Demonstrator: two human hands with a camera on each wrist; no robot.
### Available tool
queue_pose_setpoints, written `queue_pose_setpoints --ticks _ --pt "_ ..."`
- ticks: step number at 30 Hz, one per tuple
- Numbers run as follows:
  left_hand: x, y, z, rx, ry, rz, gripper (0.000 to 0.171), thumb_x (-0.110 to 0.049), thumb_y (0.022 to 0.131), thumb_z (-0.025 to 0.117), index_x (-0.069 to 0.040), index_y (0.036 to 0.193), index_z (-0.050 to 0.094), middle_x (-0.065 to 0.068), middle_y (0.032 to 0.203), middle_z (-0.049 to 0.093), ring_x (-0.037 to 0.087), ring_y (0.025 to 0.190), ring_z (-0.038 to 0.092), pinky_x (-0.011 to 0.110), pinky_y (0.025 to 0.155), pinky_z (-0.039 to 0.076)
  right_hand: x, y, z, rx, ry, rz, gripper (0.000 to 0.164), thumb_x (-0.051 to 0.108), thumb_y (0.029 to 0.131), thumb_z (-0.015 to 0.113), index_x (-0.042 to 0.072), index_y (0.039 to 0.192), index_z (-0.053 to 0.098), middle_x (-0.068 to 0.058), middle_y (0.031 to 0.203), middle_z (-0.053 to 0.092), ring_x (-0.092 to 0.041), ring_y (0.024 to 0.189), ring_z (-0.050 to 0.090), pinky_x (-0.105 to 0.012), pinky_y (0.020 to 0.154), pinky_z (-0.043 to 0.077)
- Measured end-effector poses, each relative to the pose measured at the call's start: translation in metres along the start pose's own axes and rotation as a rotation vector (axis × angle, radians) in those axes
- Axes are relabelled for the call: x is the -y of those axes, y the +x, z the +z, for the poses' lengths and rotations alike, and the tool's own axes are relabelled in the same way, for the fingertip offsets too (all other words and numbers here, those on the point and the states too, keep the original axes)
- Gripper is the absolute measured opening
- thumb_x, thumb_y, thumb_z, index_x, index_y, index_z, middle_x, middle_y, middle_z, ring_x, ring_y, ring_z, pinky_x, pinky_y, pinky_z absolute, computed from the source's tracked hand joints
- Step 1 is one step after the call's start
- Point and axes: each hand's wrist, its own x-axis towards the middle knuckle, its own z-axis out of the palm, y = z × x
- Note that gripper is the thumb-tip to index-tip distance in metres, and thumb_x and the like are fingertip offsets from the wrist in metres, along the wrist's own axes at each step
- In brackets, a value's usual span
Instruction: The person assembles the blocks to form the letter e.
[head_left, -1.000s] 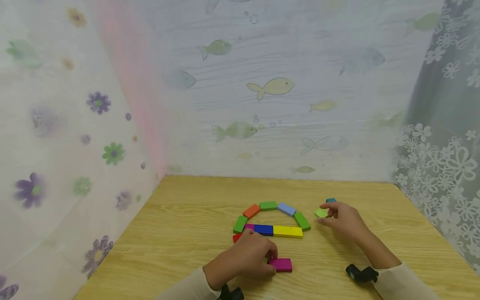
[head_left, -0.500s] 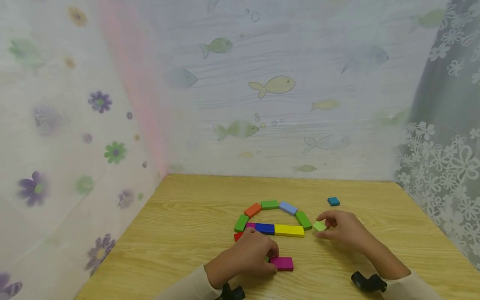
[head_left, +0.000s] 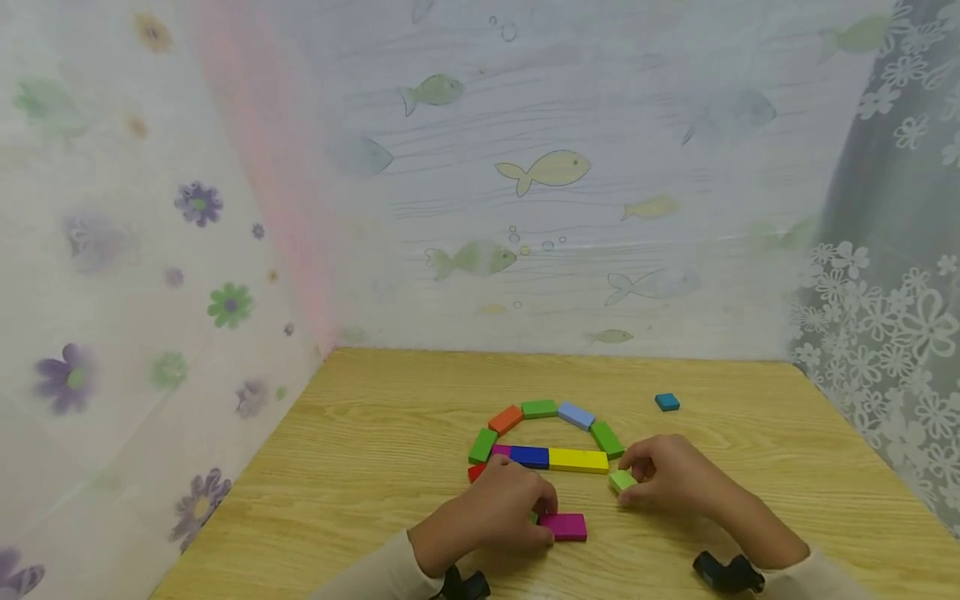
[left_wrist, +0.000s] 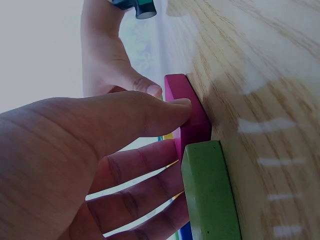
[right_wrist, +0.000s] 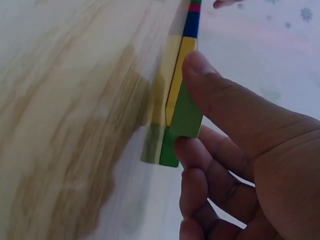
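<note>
A light green block is pinched between thumb and fingers of my right hand, just off the right end of the yellow block. The right wrist view also shows that light green block in the pinch. My left hand grips a magenta block near the front. Its thumb lies on one side of the magenta block and the fingers on the other, in the left wrist view. A green block touches the magenta one end to end, mostly hidden by the hand in the head view.
Behind the hands, an arch of green, orange and light blue blocks curves over a straight row with a blue block. A red block is partly covered. One teal block lies alone at the right on the wooden table.
My right hand has brought the light green block from near the teal block leftward and toward the front, beside the row's right end. The left hand stays on the magenta block.
</note>
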Motion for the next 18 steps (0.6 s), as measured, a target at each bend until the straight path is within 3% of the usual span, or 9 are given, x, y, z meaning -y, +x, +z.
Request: queue_pose_setpoints --ticks 11,18 --pt "0.001 0.000 0.001 -0.005 0.005 0.000 0.016 -0.044 0.084 0.085 -0.034 0.091 0.075 -0.027 0.079 0.065 -0.010 0.080 0.054 0.043 0.098 0.037 0.014 0.001 0.010 0.107 0.026 -0.072 0.029 0.043 0.076 0.091 0.026 0.094 0.075 0.013 0.078 0.062 -0.001 0.070 0.053 -0.023 0.062 0.049" --pt "0.001 0.001 0.001 -0.006 -0.002 0.005 0.016 -0.044 0.084 0.085 -0.034 0.091 0.075 -0.028 0.080 0.066 -0.011 0.080 0.055 0.045 0.099 0.037 0.019 0.000 0.015 0.124 0.034 -0.124 0.030 0.042 0.075 0.092 0.026 0.093 0.074 0.013 0.076 0.060 0.001 0.069 0.052 -0.022 0.060 0.048"
